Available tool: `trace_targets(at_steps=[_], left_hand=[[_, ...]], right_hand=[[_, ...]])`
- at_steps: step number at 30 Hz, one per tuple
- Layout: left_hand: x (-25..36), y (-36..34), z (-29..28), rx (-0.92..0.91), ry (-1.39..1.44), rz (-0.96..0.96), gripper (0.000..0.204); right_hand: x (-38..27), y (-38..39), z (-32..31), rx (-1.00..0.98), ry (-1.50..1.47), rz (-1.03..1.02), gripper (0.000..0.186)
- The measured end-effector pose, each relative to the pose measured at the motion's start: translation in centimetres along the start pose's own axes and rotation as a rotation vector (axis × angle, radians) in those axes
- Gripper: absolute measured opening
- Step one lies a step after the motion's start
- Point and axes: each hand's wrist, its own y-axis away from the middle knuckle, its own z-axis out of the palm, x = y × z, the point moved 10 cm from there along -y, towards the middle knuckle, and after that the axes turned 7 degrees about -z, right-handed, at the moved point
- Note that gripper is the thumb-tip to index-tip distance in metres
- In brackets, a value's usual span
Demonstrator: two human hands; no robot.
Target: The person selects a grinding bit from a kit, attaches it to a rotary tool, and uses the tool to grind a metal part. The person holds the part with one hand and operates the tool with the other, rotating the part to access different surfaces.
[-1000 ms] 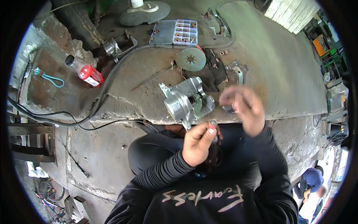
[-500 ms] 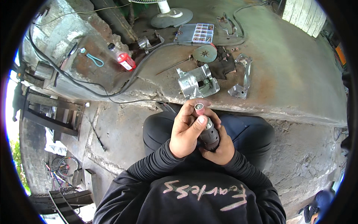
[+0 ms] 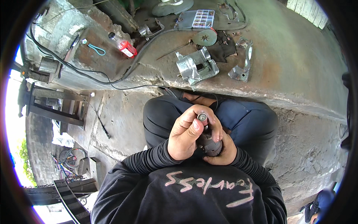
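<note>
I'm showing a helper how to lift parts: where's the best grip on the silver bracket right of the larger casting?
Probably pinch the silver bracket by its narrow middle, between the broader ends, coming from the right: the larger casting and dark cloth lie on its left.

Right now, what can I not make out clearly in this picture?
In the head view:
Dark tool: partly hidden by left hand and right hand.
Round grey base: cut off by top edge.
Pieces in the clear case: too small to identify.
</note>
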Motion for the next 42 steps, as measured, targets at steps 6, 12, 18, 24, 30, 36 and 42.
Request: trace_targets(at_steps=[6,12,18,24,30,36,42], left_hand=[[-0.4,-0.1,1.0,-0.086,0.097,-0.047,0.033],[-0.7,-0.2,1.6,-0.233,0.268,-0.094,0.034],[-0.7,-0.4,1.0,-0.228,0.222,-0.076,0.035],[-0.6,-0.7,-0.2,-0.121,0.211,-0.041,0.043],[-1.1,-0.8,-0.7,-0.085,0.263,-0.039,0.037],[-1.9,-0.9,-1.1,0.008,0.221,-0.025,0.033],[-2.4,-1.2,-1.4,0.040,0.179,0.003,0.034]], right_hand=[[0.1,0.4,0.1,-0.054,-0.083,-0.007,0.059],[-0.1,0.5,0.2,-0.125,-0.143,0.010,0.056],[0.0,0.4,0.4,-0.146,-0.212,0.001,0.065],[1.2,0.7,0.0,-0.085,-0.258,0.077,0.073],[2.0,1.1,0.5,-0.167,-0.290,0.098,0.083],[3.1,1.8,0.4,-0.090,-0.378,0.198,0.070],[3.4,2.0,0.5,-0.102,-0.415,0.212,0.072]])
